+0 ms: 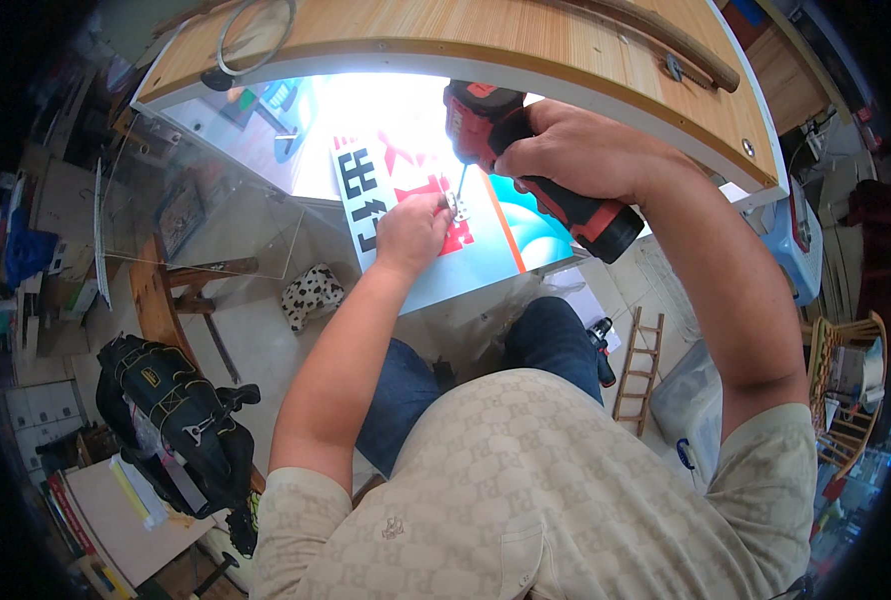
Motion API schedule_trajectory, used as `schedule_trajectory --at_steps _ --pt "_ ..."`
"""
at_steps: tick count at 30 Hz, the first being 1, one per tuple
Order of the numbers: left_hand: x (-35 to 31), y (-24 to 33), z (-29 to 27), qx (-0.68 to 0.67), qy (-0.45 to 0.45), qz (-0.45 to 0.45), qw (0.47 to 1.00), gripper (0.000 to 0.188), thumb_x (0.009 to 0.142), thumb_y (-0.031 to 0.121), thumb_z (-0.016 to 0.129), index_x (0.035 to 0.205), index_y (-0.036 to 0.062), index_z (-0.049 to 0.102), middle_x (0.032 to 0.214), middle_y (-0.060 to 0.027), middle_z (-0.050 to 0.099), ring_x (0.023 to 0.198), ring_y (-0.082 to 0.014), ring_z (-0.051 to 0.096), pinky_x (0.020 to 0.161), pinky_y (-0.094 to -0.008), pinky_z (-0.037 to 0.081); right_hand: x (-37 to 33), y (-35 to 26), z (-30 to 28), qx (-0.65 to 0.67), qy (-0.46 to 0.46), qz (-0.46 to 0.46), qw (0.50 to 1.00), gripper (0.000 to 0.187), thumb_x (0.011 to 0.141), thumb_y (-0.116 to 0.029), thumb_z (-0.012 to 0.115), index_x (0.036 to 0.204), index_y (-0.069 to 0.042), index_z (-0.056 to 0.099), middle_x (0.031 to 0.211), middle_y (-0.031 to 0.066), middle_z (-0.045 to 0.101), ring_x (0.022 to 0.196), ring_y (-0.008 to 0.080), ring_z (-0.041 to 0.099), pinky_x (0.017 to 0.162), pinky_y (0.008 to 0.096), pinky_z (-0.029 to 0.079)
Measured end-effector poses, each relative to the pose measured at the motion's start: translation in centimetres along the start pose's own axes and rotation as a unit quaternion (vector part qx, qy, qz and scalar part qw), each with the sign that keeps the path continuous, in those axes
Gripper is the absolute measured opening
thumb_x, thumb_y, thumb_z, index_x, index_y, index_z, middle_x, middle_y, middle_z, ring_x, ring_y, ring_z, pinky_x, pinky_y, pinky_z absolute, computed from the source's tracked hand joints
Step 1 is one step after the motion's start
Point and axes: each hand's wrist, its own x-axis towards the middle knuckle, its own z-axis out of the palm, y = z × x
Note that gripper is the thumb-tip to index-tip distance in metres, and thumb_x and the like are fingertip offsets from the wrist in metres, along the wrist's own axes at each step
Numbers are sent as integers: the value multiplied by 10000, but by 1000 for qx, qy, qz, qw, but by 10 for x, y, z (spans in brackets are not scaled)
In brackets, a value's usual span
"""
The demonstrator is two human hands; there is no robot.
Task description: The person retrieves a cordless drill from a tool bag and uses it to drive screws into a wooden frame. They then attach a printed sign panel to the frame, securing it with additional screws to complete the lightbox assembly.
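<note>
Over our flat, multicoloured printed panel [421,285], our right hand [591,150] has its fingers wrapped around a red-and-black, pistol-shaped power drill [479,122]. Inward from the panel's near edge, our left hand [413,235] narrowly pinches a small silvery metal plate [460,208].

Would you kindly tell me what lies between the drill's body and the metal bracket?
In the head view, a slim bit lies between the drill and the bracket.
</note>
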Motion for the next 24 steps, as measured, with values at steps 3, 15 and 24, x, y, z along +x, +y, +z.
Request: schedule_trajectory --at_steps 3,15,24 --pt "0 0 -1 6 -8 -3 1000 223 892 279 678 965 75 728 925 -162 710 840 -341 680 753 -430 531 -1 0 0 9 8 0 1000 478 788 -314 653 1117 30 607 851 127 642 710 203 619 654 355 525" --pt "0 1 0 9 -10 -8 1000 219 890 275 686 964 72 724 909 -161 708 828 -340 681 745 -437 532 -1 0 1 8 13 -11 1000 418 782 -296 644 1046 27 623 802 112 634 674 194 607 624 349 513" --pt "0 5 -3 12 -12 -12 1000 214 896 263 683 964 65 727 907 -166 709 825 -336 683 745 -428 535 2 0 -2 -33 -8 5 999 500 791 -313 683 1157 23 622 905 98 667 740 165 627 659 299 528"
